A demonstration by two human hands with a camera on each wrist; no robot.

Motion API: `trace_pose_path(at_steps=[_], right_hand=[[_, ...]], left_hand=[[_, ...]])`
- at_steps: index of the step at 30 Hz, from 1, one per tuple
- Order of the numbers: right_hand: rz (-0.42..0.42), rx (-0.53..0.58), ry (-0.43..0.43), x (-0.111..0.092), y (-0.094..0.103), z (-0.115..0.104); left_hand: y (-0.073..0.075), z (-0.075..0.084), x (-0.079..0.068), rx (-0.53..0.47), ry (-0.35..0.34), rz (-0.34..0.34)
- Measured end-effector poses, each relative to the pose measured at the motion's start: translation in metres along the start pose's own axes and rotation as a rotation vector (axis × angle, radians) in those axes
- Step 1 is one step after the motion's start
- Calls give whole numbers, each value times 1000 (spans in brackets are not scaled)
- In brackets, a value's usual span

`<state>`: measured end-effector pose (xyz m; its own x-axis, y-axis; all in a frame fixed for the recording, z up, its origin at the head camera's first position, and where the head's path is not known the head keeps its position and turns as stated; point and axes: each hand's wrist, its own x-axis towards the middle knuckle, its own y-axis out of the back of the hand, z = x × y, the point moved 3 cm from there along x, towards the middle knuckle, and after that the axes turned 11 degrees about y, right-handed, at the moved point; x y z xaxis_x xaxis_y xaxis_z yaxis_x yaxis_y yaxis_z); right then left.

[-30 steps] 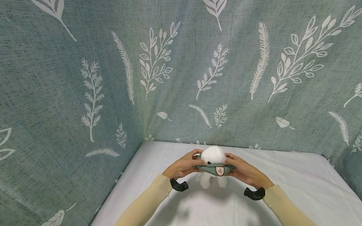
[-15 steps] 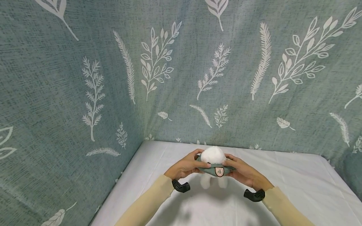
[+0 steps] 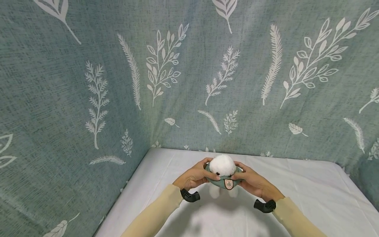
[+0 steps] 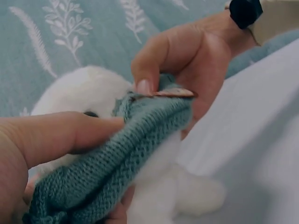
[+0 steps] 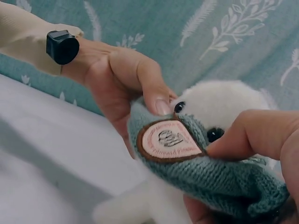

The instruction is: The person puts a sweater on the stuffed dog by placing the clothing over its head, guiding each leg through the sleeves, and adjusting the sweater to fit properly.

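Note:
A white plush toy (image 3: 222, 164) with black eyes stands on the white-covered table. Around its head, below the eyes, sits a teal knitted piece of clothing (image 4: 117, 158) with a pale, brown-edged patch (image 5: 169, 141). My left hand (image 3: 193, 175) pinches the knit's upper edge on the left, thumb in front and fingers behind or underneath. On the other side my right hand (image 3: 251, 180) pinches the same edge, its thumb (image 5: 250, 137) close to one eye. White legs (image 4: 198, 193) show beneath the knit; the toy's mouth area is covered by it.
White cloth covers the table (image 3: 302, 184). Behind and to the left hangs a green-blue curtain (image 3: 189, 82) with white leaf prints, meeting the table's back edge close behind the toy. Black devices (image 3: 190, 195) are strapped on both wrists.
The knit's upper edge has come down a little over the toy's face, so both eyes now show. Both thumbs have moved slightly lower and inward with it. The toy's legs stay in place.

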<state>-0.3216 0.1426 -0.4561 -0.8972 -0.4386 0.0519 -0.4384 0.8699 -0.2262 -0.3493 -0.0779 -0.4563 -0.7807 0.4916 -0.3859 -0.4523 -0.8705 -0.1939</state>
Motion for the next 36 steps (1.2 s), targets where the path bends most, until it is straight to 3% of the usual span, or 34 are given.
trace_pose_path(at_steps=[8,13,18,25,36], right_hand=[[35,-32,1,-1,-1,4],[-18,-74,-21,1,4,3],[-77,-102,-46,3,9,1],[-16,-64,-84,2,6,3],[84,33,-101,-1,-3,2]], left_hand=[[-1,-1,1,5,-2,13],[0,-2,1,25,14,16],[0,-3,2,-25,23,-6],[0,-4,0,13,53,-30],[-2,-7,0,-85,52,-19]])
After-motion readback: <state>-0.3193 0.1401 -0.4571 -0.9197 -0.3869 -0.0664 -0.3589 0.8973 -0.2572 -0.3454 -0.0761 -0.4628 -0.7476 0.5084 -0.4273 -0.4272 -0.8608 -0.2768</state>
